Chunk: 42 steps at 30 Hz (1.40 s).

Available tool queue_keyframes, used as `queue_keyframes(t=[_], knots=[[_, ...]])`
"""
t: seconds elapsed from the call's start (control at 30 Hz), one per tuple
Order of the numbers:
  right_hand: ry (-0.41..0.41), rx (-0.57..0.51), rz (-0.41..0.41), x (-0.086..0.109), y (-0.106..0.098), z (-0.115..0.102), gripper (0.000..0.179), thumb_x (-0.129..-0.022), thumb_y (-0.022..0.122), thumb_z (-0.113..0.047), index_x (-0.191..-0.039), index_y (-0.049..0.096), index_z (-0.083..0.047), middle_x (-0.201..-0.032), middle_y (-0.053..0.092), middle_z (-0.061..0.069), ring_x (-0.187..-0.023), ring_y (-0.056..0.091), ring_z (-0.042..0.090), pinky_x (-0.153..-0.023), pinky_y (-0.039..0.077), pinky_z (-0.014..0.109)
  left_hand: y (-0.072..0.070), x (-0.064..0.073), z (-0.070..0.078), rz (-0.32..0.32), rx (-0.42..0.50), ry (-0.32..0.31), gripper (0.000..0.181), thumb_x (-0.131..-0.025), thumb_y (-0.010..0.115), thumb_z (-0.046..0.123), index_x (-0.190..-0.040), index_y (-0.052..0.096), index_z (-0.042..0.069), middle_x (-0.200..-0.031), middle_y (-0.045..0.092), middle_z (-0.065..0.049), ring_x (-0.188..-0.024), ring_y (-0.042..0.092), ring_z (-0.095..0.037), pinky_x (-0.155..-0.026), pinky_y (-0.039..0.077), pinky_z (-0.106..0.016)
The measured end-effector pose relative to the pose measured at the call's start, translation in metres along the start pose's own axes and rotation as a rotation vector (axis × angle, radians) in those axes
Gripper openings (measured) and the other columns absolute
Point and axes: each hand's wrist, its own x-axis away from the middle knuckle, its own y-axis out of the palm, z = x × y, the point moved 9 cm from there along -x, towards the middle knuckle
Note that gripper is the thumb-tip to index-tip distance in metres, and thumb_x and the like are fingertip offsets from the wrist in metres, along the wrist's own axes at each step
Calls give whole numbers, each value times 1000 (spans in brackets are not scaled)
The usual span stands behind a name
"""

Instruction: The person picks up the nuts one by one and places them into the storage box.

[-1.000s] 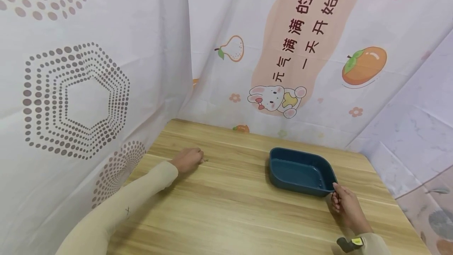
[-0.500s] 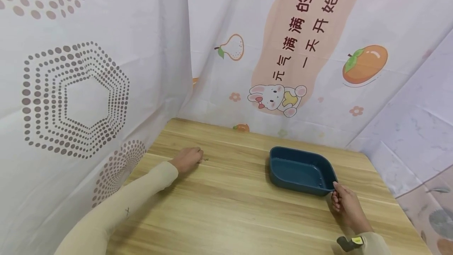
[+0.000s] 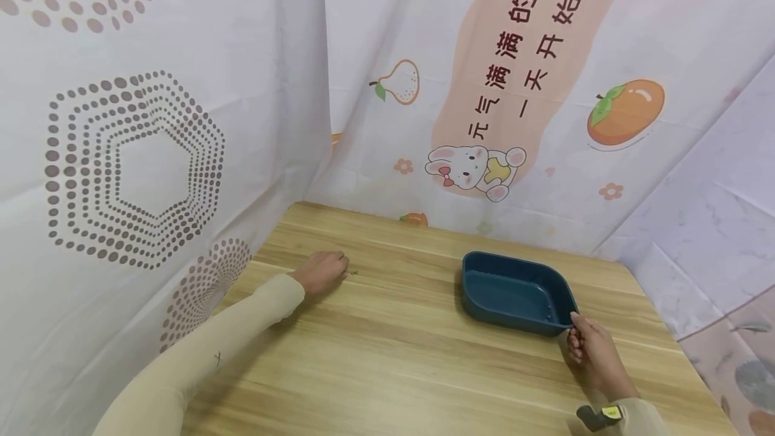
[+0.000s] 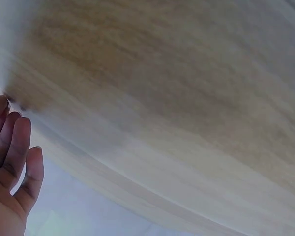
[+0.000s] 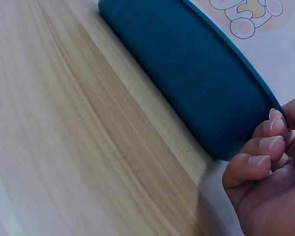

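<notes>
My right hand [image 3: 596, 352] pinches the near right corner of a dark blue rectangular tub [image 3: 508, 321] with rounded corners. In the right wrist view its thumb lies over the rim of the tub [image 5: 182, 73], the other fingers curled against the outer wall. The tub sits on the wooden table, with a few small specks inside. My left hand [image 3: 321, 273] is low over the table at the left, palm down. A small thin greenish thing [image 3: 354, 273] shows at its fingertips. In the left wrist view the left hand [image 4: 12, 172] brings thumb and forefinger together; what they pinch is too small to tell.
The wood-grain table [image 3: 387, 369] runs back to a printed curtain [image 3: 375, 147]. A white dotted curtain [image 3: 254, 86] hangs close on the left, and another pale curtain [image 3: 708, 234] borders the right. A small black device with a yellow label [image 3: 599, 416] is at the right cuff.
</notes>
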Motion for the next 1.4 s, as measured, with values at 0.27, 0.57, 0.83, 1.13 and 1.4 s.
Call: queue_keyframes(t=[0.27, 0.57, 0.83, 1.13, 1.4], knots=[[-15, -7, -12, 0, 2, -1, 41, -112, 44, -35, -78, 50, -13, -65, 48, -6, -52, 42, 7, -49, 38, 22, -8, -3, 0, 46, 8, 9, 10, -99, 69, 13, -94, 67, 4, -86, 62, -2, -75, 61, -15, -68, 54, -29], [-30, -9, -17, 1, 2, -2, 41, -112, 43, -33, -77, 49, -12, -64, 47, -6, -52, 41, 7, -48, 35, 22, -14, -8, 0, 69, 52, 12, 10, -94, 66, 3, -86, 63, 8, -81, 57, 2, -69, 50, -10, -63, 49, -26], [-40, -23, -25, 1, 3, -2, 41, -112, 42, -32, -77, 49, -12, -64, 47, -6, -52, 40, 7, -48, 34, 23, -14, -11, 0, 60, 73, -3, 12, -98, 68, 8, -86, 64, 10, -80, 56, 5, -69, 50, -8, -65, 49, -25], [-35, -15, -17, 1, 2, -1, 41, -112, 43, -33, -77, 49, -13, -65, 47, -6, -52, 41, 7, -48, 35, 22, -16, -14, 3, 57, 82, -11, 12, -99, 70, 16, -90, 67, 8, -83, 59, 3, -72, 57, -10, -67, 53, -28], [-19, 8, 3, 0, -1, 1, 41, -111, 44, -35, -78, 50, -12, -65, 47, -5, -53, 41, 7, -48, 34, 25, -17, -18, 9, 85, 2, 26, 11, -100, 69, 17, -95, 69, 7, -88, 66, 0, -77, 64, -13, -71, 55, -30]])
